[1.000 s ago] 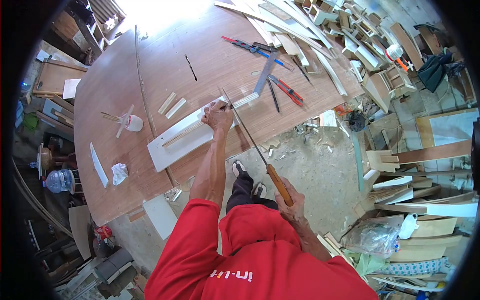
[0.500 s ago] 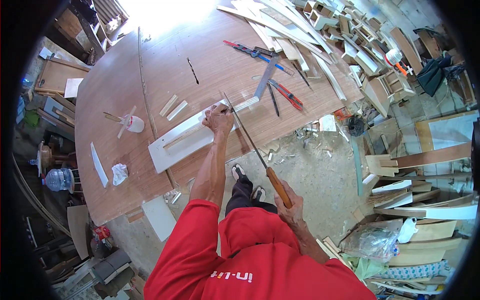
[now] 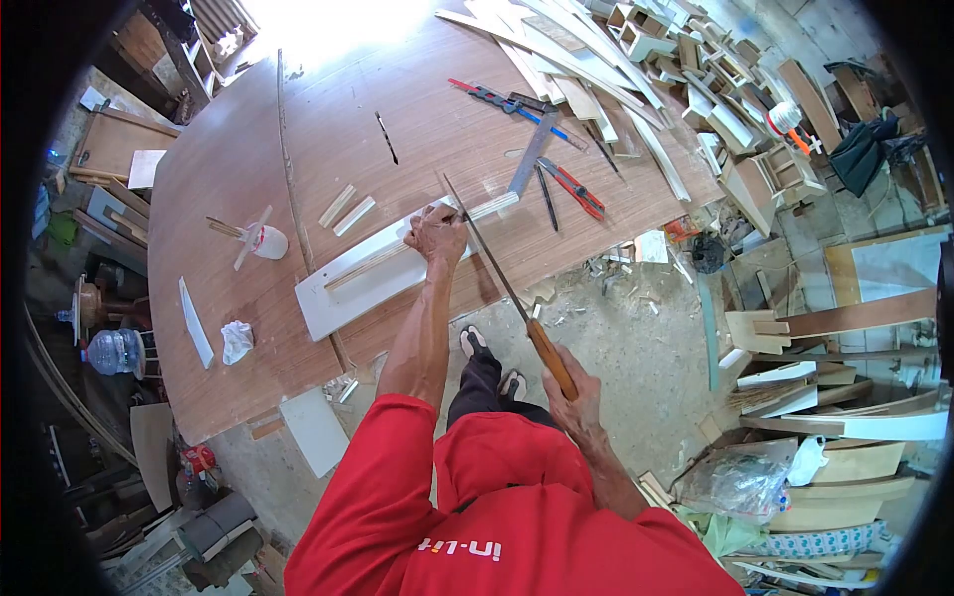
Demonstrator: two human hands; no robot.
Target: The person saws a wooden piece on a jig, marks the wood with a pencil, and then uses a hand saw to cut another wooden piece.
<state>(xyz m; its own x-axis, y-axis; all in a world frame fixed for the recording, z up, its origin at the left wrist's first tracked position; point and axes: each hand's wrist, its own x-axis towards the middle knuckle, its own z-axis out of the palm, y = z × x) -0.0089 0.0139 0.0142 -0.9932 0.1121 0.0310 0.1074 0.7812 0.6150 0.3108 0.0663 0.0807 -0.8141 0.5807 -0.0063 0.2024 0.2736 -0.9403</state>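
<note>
Wooden handle partly under right hand

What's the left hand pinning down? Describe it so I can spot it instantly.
Start at the big brown table and follow its near edge to the left hand. Beneath it lies a long white board carrying a thin wooden strip, with the saw across its right end. The neighbouring short offcuts are bare wood and untouched.
</note>
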